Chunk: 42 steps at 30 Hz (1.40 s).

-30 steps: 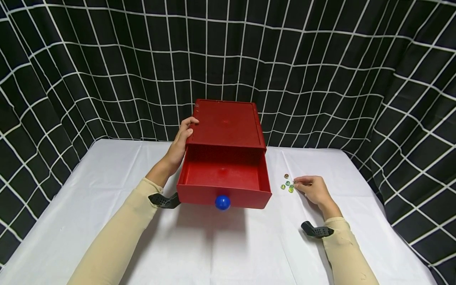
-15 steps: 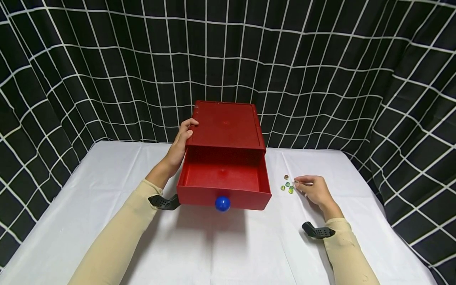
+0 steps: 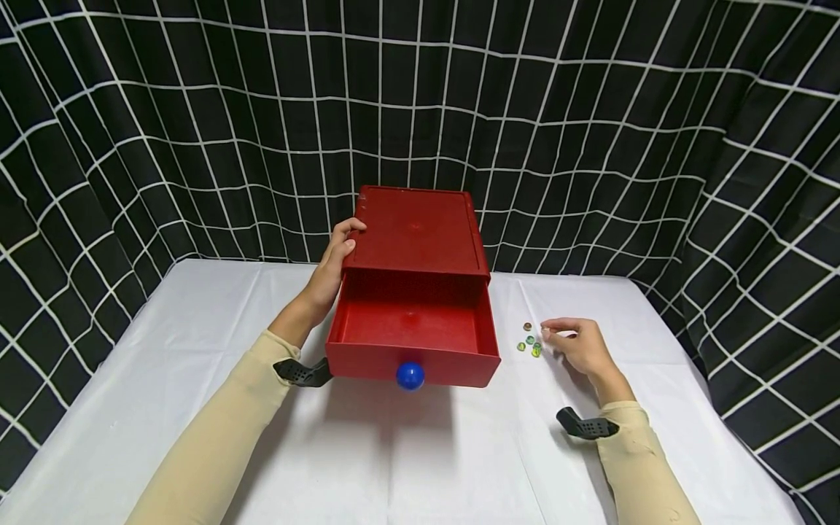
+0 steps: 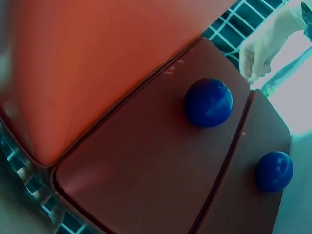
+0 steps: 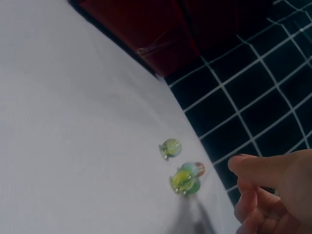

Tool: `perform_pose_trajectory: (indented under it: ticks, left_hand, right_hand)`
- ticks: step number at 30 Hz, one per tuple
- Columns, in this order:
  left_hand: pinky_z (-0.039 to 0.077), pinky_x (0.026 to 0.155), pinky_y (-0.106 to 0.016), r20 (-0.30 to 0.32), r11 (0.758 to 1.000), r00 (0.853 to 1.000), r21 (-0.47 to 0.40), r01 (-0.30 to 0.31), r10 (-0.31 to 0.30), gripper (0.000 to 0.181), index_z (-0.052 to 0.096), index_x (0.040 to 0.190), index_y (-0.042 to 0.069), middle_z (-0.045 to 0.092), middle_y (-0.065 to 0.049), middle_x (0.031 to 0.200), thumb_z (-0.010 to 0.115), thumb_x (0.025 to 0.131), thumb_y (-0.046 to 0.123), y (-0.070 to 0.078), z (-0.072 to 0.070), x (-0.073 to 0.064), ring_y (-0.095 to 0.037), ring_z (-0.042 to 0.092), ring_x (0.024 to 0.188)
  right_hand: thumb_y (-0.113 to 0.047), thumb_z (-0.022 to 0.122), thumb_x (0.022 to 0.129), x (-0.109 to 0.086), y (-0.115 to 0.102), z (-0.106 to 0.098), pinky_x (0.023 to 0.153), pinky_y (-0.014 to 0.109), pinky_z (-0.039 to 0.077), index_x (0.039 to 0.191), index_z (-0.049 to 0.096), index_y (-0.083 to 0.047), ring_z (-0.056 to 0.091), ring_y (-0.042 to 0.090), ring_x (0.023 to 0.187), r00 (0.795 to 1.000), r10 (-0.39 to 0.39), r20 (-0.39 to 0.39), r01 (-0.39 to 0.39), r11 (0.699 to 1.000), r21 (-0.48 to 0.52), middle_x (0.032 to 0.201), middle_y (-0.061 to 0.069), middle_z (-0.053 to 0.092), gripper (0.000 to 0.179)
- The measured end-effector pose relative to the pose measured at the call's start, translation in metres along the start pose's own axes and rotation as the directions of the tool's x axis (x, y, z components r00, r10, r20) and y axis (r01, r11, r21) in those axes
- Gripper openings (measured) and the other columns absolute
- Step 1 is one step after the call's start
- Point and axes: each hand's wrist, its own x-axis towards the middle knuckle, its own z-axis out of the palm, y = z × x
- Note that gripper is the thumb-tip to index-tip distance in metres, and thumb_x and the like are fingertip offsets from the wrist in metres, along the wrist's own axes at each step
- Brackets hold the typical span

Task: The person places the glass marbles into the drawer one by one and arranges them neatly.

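A red drawer cabinet [image 3: 416, 230] stands mid-table with its top drawer [image 3: 420, 357], blue-knobbed, pulled out; no contents show inside. My left hand [image 3: 320, 284] rests along the cabinet's left side, fingertips on its top edge. Right of the cabinet, several small glass marbles lie on the cloth: a brown one [image 3: 527, 327] behind green and yellow ones [image 3: 536, 351]. Just right of them, my right hand [image 3: 584, 350] pinches what looks like a marble between thumb and forefinger, mostly hidden. In the right wrist view, the thumb [image 5: 263, 168] is near the clustered marbles [image 5: 185, 181].
Two shut drawers with blue knobs [image 4: 208, 102] sit below the pulled-out one in the left wrist view. White cloth [image 3: 420, 459] covers the table. Black curtains [image 3: 420, 95] with a white grid stand behind and at both sides.
My right hand's fingertips have risen slightly away from the marbles. The left hand, the cabinet and the pulled-out drawer stay where they were.
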Motion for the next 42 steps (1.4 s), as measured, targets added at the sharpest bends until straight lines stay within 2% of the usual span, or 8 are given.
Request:
perform_pose_trajectory:
  ticks: [5,9,17,27,34,42]
  left_hand:
    - [0.041,0.095,-0.034,0.002,1.000,1.000,0.006,-0.001,0.001,0.036,0.031,0.137,0.022,0.038,-0.004,0.139,0.024,0.102,0.026,0.000,0.000,-0.001,-0.016,0.043,0.120]
    - [0.042,0.094,-0.033,-0.003,1.000,1.000,-0.001,0.000,0.000,0.036,0.031,0.137,0.022,0.039,-0.001,0.137,0.024,0.102,0.025,0.002,0.001,-0.001,-0.016,0.044,0.120]
    - [0.040,0.094,-0.032,-0.005,1.000,1.000,-0.003,-0.001,0.001,0.033,0.033,0.133,0.028,0.039,0.000,0.135,0.024,0.102,0.025,0.003,0.001,-0.002,-0.015,0.044,0.118]
    - [0.040,0.094,-0.033,-0.002,1.000,1.000,0.009,0.004,-0.004,0.035,0.032,0.135,0.025,0.038,-0.003,0.138,0.023,0.101,0.025,0.003,0.001,-0.001,-0.015,0.043,0.119]
    - [0.039,0.095,-0.032,-0.008,1.000,1.000,0.004,-0.003,0.003,0.033,0.033,0.134,0.026,0.039,0.000,0.135,0.024,0.101,0.024,0.002,0.001,-0.001,-0.015,0.044,0.118]
    - [0.039,0.095,-0.031,-0.007,1.000,1.000,0.002,-0.004,0.004,0.034,0.033,0.134,0.024,0.039,0.000,0.134,0.023,0.101,0.023,0.003,0.001,-0.001,-0.014,0.043,0.118]
  right_hand:
    - [-0.003,0.066,0.090,0.002,-0.010,0.000,0.052,0.021,0.047,0.117,0.067,0.011,0.059,0.005,0.059,1.000,0.019,0.003,-0.019,0.995,-0.096,0.097,0.021,0.070,0.030]
    - [-0.005,0.066,0.093,0.002,-0.021,0.000,0.056,0.019,0.045,0.120,0.066,0.010,0.057,0.003,0.063,1.000,0.024,0.006,-0.023,0.991,-0.133,0.107,0.029,0.068,0.031]
    - [-0.007,0.068,0.093,0.000,-0.042,0.000,0.060,0.021,0.043,0.119,0.069,0.008,0.053,-0.001,0.062,1.000,-0.016,-0.008,0.015,0.992,-0.127,0.107,0.028,0.068,0.030]
    - [-0.009,0.069,0.093,-0.003,-0.060,0.001,0.054,0.022,0.043,0.118,0.070,0.005,0.055,-0.002,0.063,0.998,-0.060,-0.010,0.058,0.991,-0.120,0.105,0.024,0.068,0.029]
    - [-0.006,0.070,0.091,-0.006,-0.076,0.002,0.049,0.021,0.039,0.113,0.072,0.004,0.049,-0.002,0.058,0.988,-0.148,-0.034,0.143,0.981,-0.129,0.099,0.018,0.067,0.024]
    - [-0.002,0.072,0.089,-0.011,-0.094,0.005,0.049,0.020,0.038,0.110,0.074,0.004,0.045,0.000,0.056,0.975,-0.215,-0.056,0.207,0.971,-0.123,0.097,0.020,0.067,0.022]
